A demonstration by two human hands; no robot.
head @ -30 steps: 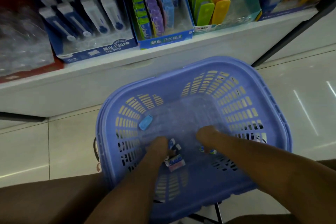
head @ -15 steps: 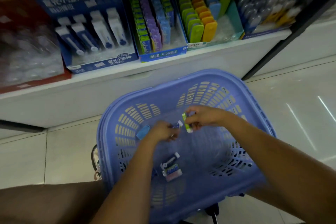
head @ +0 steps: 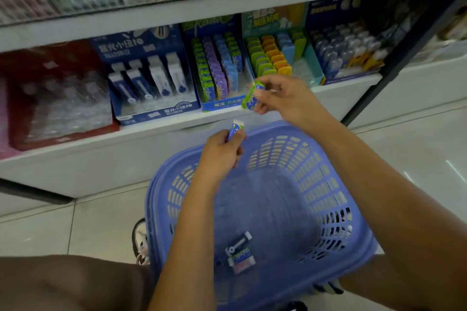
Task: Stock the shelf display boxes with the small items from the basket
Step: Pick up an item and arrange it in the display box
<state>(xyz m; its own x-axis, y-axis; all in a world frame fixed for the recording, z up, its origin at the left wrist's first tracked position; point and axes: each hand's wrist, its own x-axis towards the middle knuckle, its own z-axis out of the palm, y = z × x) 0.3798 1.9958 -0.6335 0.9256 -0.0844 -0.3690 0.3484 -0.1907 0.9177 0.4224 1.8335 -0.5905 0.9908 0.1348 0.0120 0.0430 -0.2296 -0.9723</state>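
Pinching green packet (head: 251, 97), blue packet (head: 235, 129) | basket (head: 328, 197) below | display box (head: 221, 105) ahead

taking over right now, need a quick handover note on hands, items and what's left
Hands: the left hand pinches a blue-and-white item above the far rim of the basket. The right hand holds a green item in front of the display box with green, purple and blue rows.
Done: both items are out of the basket, neither boxed yet.
Left: shelve both, then the few small items on the basket floor.
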